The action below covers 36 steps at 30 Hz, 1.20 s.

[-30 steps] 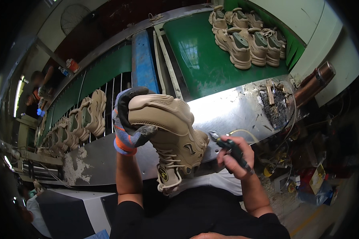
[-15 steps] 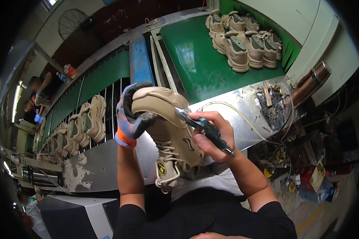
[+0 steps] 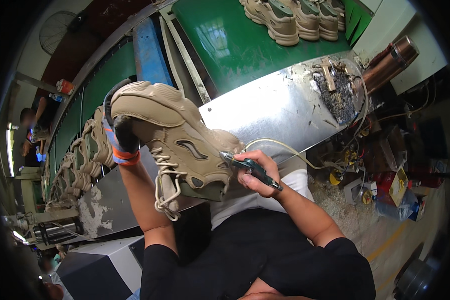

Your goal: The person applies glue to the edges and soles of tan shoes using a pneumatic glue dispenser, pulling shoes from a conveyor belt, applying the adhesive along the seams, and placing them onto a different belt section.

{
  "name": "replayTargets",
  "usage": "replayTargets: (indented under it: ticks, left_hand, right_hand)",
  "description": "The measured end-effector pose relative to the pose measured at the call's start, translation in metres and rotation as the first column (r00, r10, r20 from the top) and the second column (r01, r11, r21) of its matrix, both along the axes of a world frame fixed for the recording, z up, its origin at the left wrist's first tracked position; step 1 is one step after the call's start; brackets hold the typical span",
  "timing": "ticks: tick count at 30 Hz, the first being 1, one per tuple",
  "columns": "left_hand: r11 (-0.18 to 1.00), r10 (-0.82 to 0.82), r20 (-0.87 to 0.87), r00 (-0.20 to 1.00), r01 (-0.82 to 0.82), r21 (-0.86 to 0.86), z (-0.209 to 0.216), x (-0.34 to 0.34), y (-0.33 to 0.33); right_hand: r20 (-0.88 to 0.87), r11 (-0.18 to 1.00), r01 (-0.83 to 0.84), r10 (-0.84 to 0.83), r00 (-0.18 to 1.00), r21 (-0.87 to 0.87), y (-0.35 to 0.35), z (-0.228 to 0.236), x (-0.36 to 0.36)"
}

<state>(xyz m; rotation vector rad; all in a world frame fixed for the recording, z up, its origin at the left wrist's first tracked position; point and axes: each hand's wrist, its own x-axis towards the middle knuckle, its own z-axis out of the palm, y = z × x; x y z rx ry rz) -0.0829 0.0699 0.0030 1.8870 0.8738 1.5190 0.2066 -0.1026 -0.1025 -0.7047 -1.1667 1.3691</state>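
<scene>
A beige lace-up sneaker [image 3: 177,132] hangs in front of me, its toe to the left and its heel low toward my lap. My left hand [image 3: 121,135], in a grey, orange and black work glove, is closed around the toe end. Bare, my right hand [image 3: 260,172] grips a small dark green air tool [image 3: 252,170] with a metal nozzle. The tip of that nozzle is at the sole edge near the heel; whether it touches, I cannot tell. A pale hose [image 3: 280,143] runs behind my right hand. Loose laces [image 3: 167,187] dangle from the shoe.
More beige sneakers stand on a green conveyor belt [image 3: 225,55] at the back right and along a left rack [image 3: 92,145]. A metal ledge [image 3: 265,107] holds dark debris [image 3: 337,97]. Beside it leans a copper-coloured flask [image 3: 390,62]. Another person [image 3: 40,122] works at far left.
The sneaker has swung to the left and now lies more sideways. The nozzle has shifted from near the toe to the sole edge by the heel. My view has turned too.
</scene>
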Motion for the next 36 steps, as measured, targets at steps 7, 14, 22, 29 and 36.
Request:
replayTargets:
  ticks: [7,14,22,29,36]
  left_hand:
    - [0.987,0.037,0.072,0.997,-0.025,-0.159,-0.016,-0.016,-0.007]
    - [0.825,0.189,0.555,0.81,0.175,-0.537,-0.05,-0.026,-0.069]
    - [0.583,0.564,0.284,0.776,-0.13,-0.802,-0.091,-0.095,-0.187]
    - [0.293,0.433,-0.071,0.898,-0.215,-0.931,-0.073,-0.041,-0.283]
    - [0.09,0.324,0.084,0.942,0.058,-0.994,-0.056,0.018,-0.273]
  right_hand:
    - [-0.246,0.99,-0.109,0.083,0.966,-0.093,-0.005,-0.005,0.005]
    - [-0.299,0.964,-0.12,0.045,0.953,-0.238,-0.002,0.001,-0.007]
    - [0.014,0.981,0.029,-0.027,1.0,-0.191,0.012,-0.004,-0.034]
    - [0.019,0.978,-0.04,0.044,0.999,-0.207,0.001,0.0,-0.051]
    - [0.051,0.986,-0.013,0.022,0.998,-0.168,0.009,-0.003,-0.053]
